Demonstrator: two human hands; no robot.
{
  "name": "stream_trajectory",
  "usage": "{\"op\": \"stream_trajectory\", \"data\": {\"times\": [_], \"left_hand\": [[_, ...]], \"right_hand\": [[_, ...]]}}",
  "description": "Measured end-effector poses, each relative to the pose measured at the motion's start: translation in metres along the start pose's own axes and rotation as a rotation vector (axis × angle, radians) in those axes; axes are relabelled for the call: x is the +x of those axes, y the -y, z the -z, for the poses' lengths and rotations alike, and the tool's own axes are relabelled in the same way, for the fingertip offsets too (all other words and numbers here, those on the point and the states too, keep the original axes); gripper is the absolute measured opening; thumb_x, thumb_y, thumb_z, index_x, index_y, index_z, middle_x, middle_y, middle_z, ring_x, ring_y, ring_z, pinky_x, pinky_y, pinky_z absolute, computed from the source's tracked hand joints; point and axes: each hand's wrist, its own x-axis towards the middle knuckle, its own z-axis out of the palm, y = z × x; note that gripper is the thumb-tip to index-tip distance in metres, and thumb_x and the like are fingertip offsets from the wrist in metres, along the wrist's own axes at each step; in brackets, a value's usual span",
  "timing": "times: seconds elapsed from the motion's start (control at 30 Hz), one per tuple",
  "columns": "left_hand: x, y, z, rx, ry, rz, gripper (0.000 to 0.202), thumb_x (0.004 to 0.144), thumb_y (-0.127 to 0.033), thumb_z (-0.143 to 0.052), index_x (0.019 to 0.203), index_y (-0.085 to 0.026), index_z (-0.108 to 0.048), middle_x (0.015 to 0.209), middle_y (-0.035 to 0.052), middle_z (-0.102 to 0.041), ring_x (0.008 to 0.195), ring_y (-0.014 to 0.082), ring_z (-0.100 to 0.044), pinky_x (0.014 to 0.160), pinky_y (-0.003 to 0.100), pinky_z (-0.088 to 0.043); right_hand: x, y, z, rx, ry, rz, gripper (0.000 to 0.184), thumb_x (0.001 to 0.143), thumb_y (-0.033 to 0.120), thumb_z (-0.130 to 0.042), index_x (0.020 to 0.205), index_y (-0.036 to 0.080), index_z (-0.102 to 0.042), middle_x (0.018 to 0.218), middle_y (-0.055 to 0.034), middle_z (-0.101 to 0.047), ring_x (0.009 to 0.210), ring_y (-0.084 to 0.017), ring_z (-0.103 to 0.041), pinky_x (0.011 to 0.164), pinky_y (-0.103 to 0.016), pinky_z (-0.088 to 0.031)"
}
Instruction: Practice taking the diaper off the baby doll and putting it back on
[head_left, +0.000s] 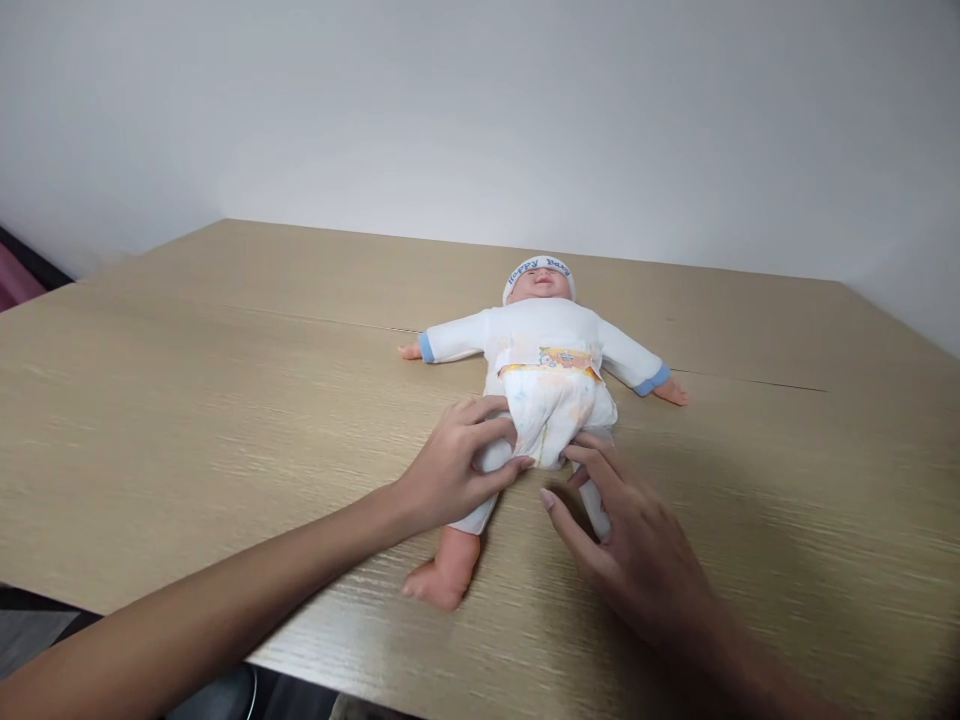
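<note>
A baby doll (544, 325) in white clothes with blue cuffs lies on its back, head away from me and arms spread. Around its hips is a white diaper (551, 405) with a printed orange waistband strip. My left hand (457, 455) rests at the diaper's left side, fingers curved and apart at its edge, thumb tip near the crotch. At the right leg opening, my right hand (641, 540) touches the diaper with its fingers; the thumb is spread away below. My right hand partly hides the doll's right-side leg, while a bare foot (448, 570) shows on the left.
The doll lies on a light wooden table (225, 430) with a thin seam running across it. Behind stands a pale wall (480, 120). Something pink and black (22, 270) shows at the far left edge. The table's front edge runs below my forearms.
</note>
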Motion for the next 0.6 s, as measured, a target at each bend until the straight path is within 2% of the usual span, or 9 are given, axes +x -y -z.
{"op": "stream_trajectory", "data": {"times": [0.1,0.2,0.33,0.43,0.5,0.6], "left_hand": [[0.005,-0.002,0.002,-0.009,0.065,-0.003,0.014,0.105,-0.031,-0.071,0.094,-0.024,-0.066,0.114,0.0039,-0.076,0.104,0.0252,-0.065,0.096,0.042,-0.045],[0.008,-0.001,0.002,-0.026,0.106,0.032,0.020,0.104,-0.032,-0.070,0.088,-0.024,-0.061,0.093,0.0005,-0.071,0.090,0.0230,-0.059,0.093,0.040,-0.043],[0.006,0.002,-0.001,-0.091,0.052,0.148,0.020,0.098,-0.037,-0.077,0.094,-0.024,-0.062,0.094,0.0026,-0.068,0.098,0.0262,-0.058,0.089,0.039,-0.045],[0.001,0.002,-0.004,-0.132,-0.024,0.226,0.029,0.092,-0.041,-0.084,0.100,-0.024,-0.062,0.093,0.0016,-0.065,0.094,0.0248,-0.057,0.083,0.037,-0.044],[-0.001,0.003,-0.006,-0.174,-0.064,0.254,0.034,0.091,-0.042,-0.087,0.101,-0.025,-0.059,0.089,-0.0011,-0.060,0.086,0.0214,-0.054,0.077,0.034,-0.041],[-0.004,0.004,-0.008,-0.277,-0.113,0.280,0.040,0.091,-0.040,-0.088,0.103,-0.025,-0.053,0.087,-0.0042,-0.054,0.077,0.0164,-0.047,0.070,0.031,-0.037]], "right_hand": [[0.002,-0.001,0.002,0.038,0.020,-0.020,0.027,0.103,0.035,-0.065,0.129,0.029,-0.059,0.119,-0.0107,-0.080,0.097,-0.031,-0.080,0.082,-0.044,-0.062],[0.005,-0.002,0.005,0.096,0.061,-0.085,0.027,0.102,0.039,-0.067,0.126,0.029,-0.059,0.101,-0.0052,-0.081,0.084,-0.028,-0.078,0.074,-0.039,-0.058],[0.008,-0.002,0.005,0.145,0.075,-0.210,0.025,0.100,0.044,-0.070,0.116,0.028,-0.059,0.081,0.0013,-0.073,0.063,-0.021,-0.068,0.060,-0.034,-0.048],[0.010,-0.002,0.002,0.197,-0.003,-0.284,0.029,0.099,0.044,-0.069,0.117,0.029,-0.052,0.069,0.0078,-0.061,0.056,-0.019,-0.061,0.057,-0.032,-0.044],[0.011,-0.003,0.003,0.239,-0.061,-0.319,0.035,0.099,0.046,-0.070,0.118,0.029,-0.046,0.066,0.0108,-0.056,0.054,-0.019,-0.058,0.058,-0.032,-0.044],[0.015,-0.007,0.009,0.265,-0.109,-0.374,0.045,0.095,0.054,-0.076,0.115,0.029,-0.045,0.081,0.0052,-0.072,0.056,-0.018,-0.060,0.061,-0.033,-0.047]]}}
